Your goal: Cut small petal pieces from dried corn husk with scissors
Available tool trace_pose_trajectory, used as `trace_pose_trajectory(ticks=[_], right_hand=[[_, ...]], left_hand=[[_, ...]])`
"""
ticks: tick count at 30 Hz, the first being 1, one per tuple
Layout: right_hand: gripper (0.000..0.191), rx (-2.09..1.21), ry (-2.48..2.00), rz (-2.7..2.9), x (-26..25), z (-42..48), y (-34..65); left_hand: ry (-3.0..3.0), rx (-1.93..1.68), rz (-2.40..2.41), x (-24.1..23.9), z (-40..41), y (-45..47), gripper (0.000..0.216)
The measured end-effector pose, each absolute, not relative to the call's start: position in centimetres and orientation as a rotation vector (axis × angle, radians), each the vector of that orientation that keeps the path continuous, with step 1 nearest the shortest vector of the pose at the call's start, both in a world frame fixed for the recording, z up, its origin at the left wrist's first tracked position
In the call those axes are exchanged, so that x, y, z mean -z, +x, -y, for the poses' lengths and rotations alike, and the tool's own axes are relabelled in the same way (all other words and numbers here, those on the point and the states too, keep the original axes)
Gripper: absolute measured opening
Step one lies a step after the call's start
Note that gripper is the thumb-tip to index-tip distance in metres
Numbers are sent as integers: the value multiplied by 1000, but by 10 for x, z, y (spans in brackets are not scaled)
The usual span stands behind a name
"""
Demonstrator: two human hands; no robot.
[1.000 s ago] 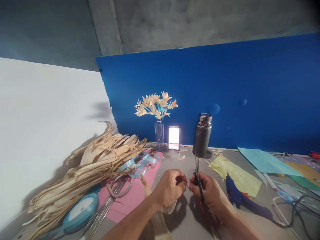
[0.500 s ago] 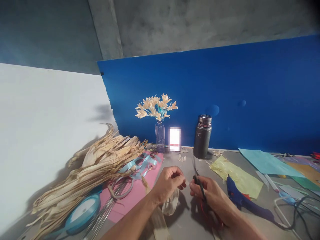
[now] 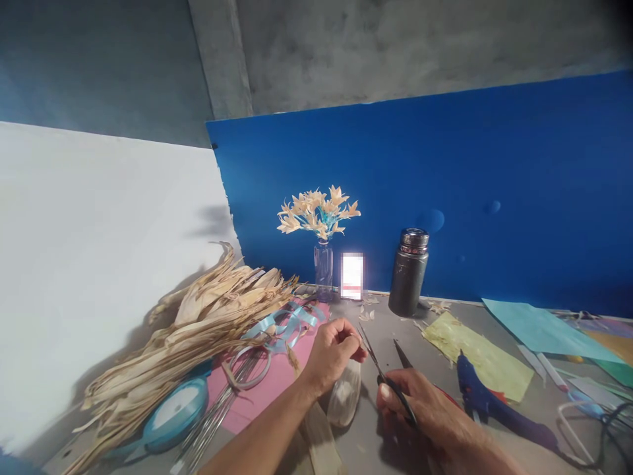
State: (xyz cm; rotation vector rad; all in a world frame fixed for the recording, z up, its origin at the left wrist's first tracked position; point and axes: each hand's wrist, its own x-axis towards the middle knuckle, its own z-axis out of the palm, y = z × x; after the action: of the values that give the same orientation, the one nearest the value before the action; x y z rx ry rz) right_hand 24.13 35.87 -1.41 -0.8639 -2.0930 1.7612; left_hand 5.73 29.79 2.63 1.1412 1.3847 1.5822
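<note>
My left hand is closed in a pinch near the middle of the table. Whatever lies between its fingertips is too small to make out. My right hand grips a pair of scissors, with the blades spread apart and one tip close to my left fingertips. Under my left wrist and hand lies a pale, rounded, see-through-looking piece, perhaps dried husk. A flat strip of dried husk lies below my left forearm.
Left are a dried corn husk pile, blue ribbon roll, wires and pink paper. Behind stand a flower vase, a bright blurred rectangle and dark flask. A blue glue gun and yellow sheet lie right.
The scissors' blades have spread apart and swung toward my left hand. My left hand keeps its pinch. The whole scene has shifted slightly right in view.
</note>
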Motion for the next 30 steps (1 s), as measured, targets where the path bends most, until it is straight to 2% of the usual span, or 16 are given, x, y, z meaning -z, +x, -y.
trace_pose_trajectory(ticks=[3,9,17,22,30], right_hand=[[60,-1551,-870,2268,7,-357,241],[62,-1463,-852,2345,0,-355,238],[45,-1648,-1019,2152,3,-349,236],[23,-1430,-925,1910,5,-356,230],[17,-1213,-941,1830,3,-363,232]], left_hand=[[1131,-1584,-1403,-28,-297,59,8],[1102,-1592,-1375,-32,-295,62,8],[1040,-1602,-1267,-31,-294,61,17],[913,-1584,-1141,-22,-293,70,20],[939,-1454,-1198,-15,-290,89,15]])
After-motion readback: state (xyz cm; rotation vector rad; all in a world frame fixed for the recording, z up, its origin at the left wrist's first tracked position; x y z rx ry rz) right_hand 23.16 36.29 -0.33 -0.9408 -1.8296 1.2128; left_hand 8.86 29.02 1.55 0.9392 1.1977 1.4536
